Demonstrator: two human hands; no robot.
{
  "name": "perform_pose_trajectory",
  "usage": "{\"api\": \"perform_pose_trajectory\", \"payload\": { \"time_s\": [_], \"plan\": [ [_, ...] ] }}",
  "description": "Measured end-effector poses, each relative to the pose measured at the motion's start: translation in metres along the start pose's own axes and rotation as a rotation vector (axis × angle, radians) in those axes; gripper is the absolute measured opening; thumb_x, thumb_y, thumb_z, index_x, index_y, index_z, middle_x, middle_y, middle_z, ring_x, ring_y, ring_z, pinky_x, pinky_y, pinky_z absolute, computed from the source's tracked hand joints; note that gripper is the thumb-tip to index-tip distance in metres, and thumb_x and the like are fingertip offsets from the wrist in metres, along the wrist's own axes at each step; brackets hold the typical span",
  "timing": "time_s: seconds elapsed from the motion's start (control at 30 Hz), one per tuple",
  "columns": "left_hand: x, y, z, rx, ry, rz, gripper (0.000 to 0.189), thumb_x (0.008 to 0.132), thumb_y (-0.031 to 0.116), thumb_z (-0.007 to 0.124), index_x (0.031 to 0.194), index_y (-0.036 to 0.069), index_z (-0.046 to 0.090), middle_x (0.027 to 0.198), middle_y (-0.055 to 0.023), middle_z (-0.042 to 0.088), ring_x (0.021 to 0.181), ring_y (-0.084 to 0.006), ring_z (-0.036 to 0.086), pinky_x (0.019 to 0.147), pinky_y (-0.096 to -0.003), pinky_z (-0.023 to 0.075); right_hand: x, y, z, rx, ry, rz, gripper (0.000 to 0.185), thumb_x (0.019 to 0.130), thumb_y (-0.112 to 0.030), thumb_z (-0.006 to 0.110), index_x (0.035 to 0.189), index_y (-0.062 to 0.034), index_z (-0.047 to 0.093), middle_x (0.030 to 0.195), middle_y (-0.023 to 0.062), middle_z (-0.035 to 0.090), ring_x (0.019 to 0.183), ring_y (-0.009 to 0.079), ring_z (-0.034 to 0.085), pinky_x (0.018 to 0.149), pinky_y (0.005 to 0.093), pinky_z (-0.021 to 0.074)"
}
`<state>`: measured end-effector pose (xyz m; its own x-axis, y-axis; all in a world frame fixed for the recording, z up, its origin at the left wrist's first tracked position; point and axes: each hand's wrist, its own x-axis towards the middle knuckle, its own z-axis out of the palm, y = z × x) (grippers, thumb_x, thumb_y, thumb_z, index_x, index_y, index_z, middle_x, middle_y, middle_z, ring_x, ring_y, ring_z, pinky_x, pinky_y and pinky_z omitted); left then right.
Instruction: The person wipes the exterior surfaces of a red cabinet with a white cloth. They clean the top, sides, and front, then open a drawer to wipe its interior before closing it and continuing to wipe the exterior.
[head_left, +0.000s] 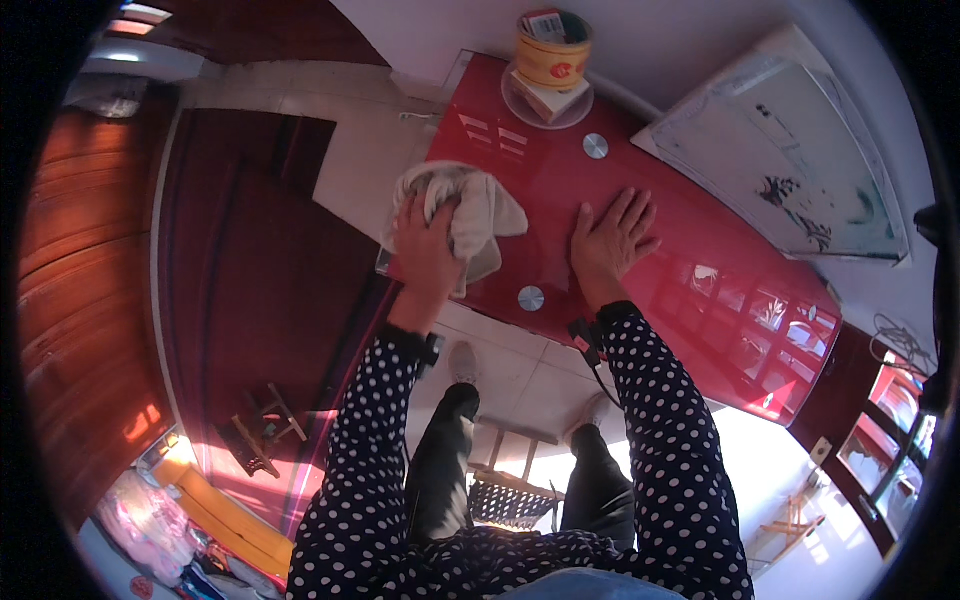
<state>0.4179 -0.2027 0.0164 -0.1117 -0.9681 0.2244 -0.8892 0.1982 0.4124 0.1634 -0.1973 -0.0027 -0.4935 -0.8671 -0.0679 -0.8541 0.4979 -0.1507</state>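
My left hand (429, 244) grips a bunched beige cloth (480, 214), which lies on the left end of a glossy red glass tabletop (555, 195). Part of the cloth spreads out past my fingers to the right. Flat on the same tabletop rests my right hand (611, 240), palm down, fingers apart, with nothing in it. Two round metal discs show in the glass: one disc (531, 298) lies between my forearms, the other disc (595, 146) above my right hand.
At the table's far end a yellow round container (553, 60) stands on a pale block (551, 97) in a shallow dish (517, 109). A framed picture (787, 157) leans against the wall at right. Below are a small stool (517, 502) between my legs and a dark red carpet (255, 247).
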Motion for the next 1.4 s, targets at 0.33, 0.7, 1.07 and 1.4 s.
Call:
{"api": "perform_pose_trajectory", "payload": {
  "time_s": [0.33,0.7,1.07,1.4],
  "plan": [
    [0.190,-0.018,0.043,-0.018,0.036,-0.105,0.058,0.067,0.020,0.081,0.123,0.018,0.066,0.132,-0.0153,0.055,0.123,-0.0410,0.050,0.097,-0.0534,0.0466,0.000,-0.006,0.000,-0.061,0.021,-0.003,0.080,0.097,-0.054,0.045,0.158,-0.0041,0.025,0.168,0.0164,0.011,0.154,0.0378,0.006,0.116,0.0696,0.0057],
    [0.096,-0.028,0.009,0.052,-0.090,0.221,0.047,0.067,0.018,0.080,0.113,0.017,0.069,0.137,-0.0125,0.055,0.130,-0.0399,0.047,0.102,-0.0581,0.0392,-0.001,-0.004,0.001,-0.052,0.035,-0.009,0.081,0.096,-0.053,0.047,0.156,-0.0031,0.029,0.167,0.0183,0.014,0.154,0.0389,0.010,0.115,0.0706,0.0084],
    [0.088,0.090,0.073,-0.238,-0.239,0.497,0.035,0.079,0.026,0.068,0.114,0.020,0.071,0.137,-0.0087,0.056,0.134,-0.0364,0.045,0.105,-0.0587,0.0349,-0.002,0.001,0.003,-0.057,0.019,-0.025,0.081,0.094,-0.052,0.049,0.158,-0.0076,0.026,0.168,0.0155,0.012,0.154,0.0378,0.009,0.115,0.0702,0.0092],
    [0.039,-0.044,-0.022,-0.133,-0.081,0.121,0.038,0.068,0.020,0.077,0.105,0.012,0.070,0.135,-0.0148,0.053,0.128,-0.0386,0.047,0.100,-0.0518,0.0401,0.000,0.003,0.011,-0.061,0.071,-0.037,0.078,0.098,-0.051,0.044,0.158,-0.0058,0.024,0.167,0.0178,0.014,0.153,0.0405,0.011,0.113,0.0719,0.0133]
  ]
}}
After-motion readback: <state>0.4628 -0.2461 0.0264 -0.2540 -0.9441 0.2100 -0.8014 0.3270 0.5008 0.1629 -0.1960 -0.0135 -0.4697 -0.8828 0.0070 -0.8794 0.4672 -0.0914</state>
